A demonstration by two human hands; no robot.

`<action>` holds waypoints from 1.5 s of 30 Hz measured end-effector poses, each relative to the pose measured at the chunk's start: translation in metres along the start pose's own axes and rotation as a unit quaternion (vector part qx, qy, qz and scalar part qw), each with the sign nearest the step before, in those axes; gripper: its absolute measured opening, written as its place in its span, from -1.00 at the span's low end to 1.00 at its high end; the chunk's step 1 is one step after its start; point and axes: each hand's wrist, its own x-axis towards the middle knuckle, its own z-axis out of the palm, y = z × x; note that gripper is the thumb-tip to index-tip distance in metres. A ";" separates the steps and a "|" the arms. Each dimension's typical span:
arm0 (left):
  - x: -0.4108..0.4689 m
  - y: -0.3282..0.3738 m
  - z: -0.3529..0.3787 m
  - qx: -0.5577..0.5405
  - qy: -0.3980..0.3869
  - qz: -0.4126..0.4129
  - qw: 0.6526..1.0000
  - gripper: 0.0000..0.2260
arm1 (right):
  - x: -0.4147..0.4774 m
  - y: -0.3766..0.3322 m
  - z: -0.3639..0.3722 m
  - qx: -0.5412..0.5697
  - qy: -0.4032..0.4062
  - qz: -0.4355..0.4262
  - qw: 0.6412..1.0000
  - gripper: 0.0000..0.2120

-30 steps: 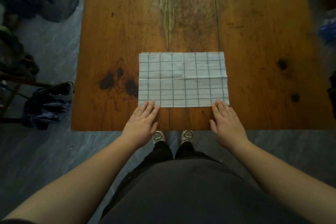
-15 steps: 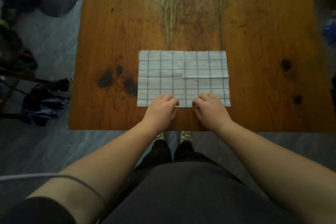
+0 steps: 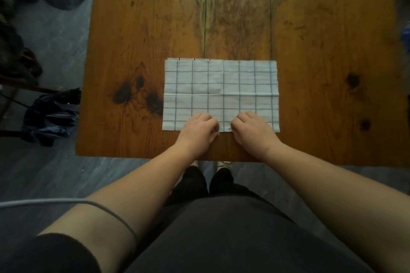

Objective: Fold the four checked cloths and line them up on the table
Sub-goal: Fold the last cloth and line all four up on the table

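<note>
Checked cloth [image 3: 221, 86] flat (creased); left hand [image 3: 198, 127], right hand [image 3: 251, 127] pinch near edge.

Dark blue bag [image 3: 52, 115] slumped on grey floor [image 3: 55, 37] at left, thin grey cable [image 3: 44, 201] crossing lower left

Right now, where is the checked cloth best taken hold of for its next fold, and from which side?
By its near long edge, from the person's side. The checked cloth lies flat, so only an edge can be pinched; its crease runs parallel to that edge. The left hand and right hand curl there, near the middle; a wider-spaced grip would probably lift it more evenly.
</note>
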 end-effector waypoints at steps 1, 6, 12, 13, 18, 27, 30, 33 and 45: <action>-0.001 0.001 0.000 0.001 0.008 0.003 1.000 -0.88 | 0.001 0.000 -0.001 0.005 0.000 0.000 1.000 -0.89; -0.008 0.011 0.000 0.040 0.059 -0.014 0.997 -0.78 | 0.004 -0.007 -0.017 0.054 0.023 0.023 0.998 -0.90; -0.005 0.018 -0.011 0.021 0.138 -0.022 0.990 -0.90 | -0.005 -0.020 -0.043 0.092 0.026 0.024 0.995 -0.93; -0.005 0.019 -0.016 0.005 0.148 -0.025 0.989 -0.90 | -0.005 -0.021 -0.047 0.102 0.026 0.026 0.994 -0.92; -0.013 0.025 -0.048 -0.057 0.187 -0.054 0.979 -0.79 | 0.001 -0.025 -0.074 0.154 0.042 0.033 0.987 -0.85; -0.016 0.042 -0.118 -0.234 0.227 -0.111 0.939 -0.94 | 0.028 -0.036 -0.149 0.202 0.122 0.002 0.972 -0.76; -0.021 0.060 -0.149 -0.275 0.247 -0.085 0.925 -0.97 | 0.031 -0.042 -0.176 0.211 0.152 -0.020 0.965 -0.75; -0.030 0.080 -0.177 -0.283 0.248 -0.055 0.925 -0.97 | 0.028 -0.048 -0.202 0.232 0.166 -0.047 0.957 -0.71; -0.058 0.155 -0.253 -0.328 0.183 0.042 0.926 -0.91 | -0.016 -0.051 -0.274 0.307 0.233 -0.065 0.920 -0.96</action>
